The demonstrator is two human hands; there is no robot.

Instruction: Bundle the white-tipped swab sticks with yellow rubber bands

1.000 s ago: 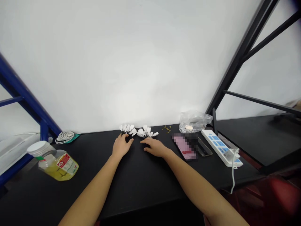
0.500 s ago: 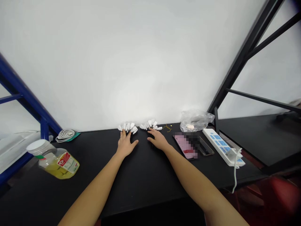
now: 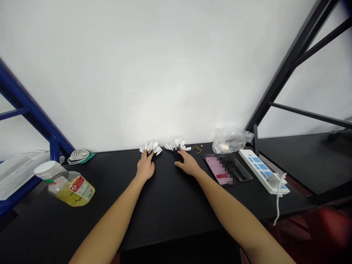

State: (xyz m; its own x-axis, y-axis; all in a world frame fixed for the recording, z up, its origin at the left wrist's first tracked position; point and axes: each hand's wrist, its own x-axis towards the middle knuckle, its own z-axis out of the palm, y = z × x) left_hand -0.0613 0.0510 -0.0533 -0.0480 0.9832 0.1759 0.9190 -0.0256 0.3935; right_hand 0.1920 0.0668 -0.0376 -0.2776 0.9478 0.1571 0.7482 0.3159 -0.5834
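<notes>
Two bundles of thin black pieces with white tags lie near the wall on the black table [image 3: 165, 205]. My left hand [image 3: 145, 168] rests on the near end of the left bundle [image 3: 151, 147], fingers curled onto its black stems and thumb tucked in. My right hand [image 3: 188, 164] covers the near end of the right bundle [image 3: 178, 144], with thumb and fingers closed round the stems. The white tags fan out beyond both sets of fingertips. The two bundles are a hand's width apart.
A plastic jar [image 3: 67, 184] of yellow liquid lies on its side at the left, with a coiled white cable [image 3: 78, 155] behind it. To the right are a yellow rubber band [image 3: 197, 148], a phone [image 3: 220, 168], a clear plastic bag [image 3: 231, 139] and a white power strip [image 3: 263, 170]. A black frame post [image 3: 256, 139] stands beside the power strip.
Both hands have slid toward the wall, and the two bundles moved with them. My left thumb, spread out half a second ago, has drawn in against the hand.
</notes>
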